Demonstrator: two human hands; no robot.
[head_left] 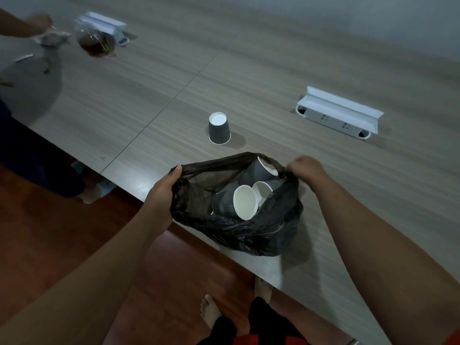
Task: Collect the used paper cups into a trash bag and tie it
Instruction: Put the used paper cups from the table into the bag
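At the table's near edge, left hand (163, 192) and right hand (305, 168) clamp fingers on the trash bag (261, 227) rim, cups (245, 201) inside.

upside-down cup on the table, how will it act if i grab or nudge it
The upside-down cup looks like thin paper, so probably very light and easy to crush. Resting on its wide rim, it likely slides rather than tips. If knocked over, its tapered side would probably roll in a curve.

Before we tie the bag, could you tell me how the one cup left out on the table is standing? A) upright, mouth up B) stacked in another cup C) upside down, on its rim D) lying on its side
C: the grey paper cup rests on its wide rim, its white base facing up, beyond the black trash bag.
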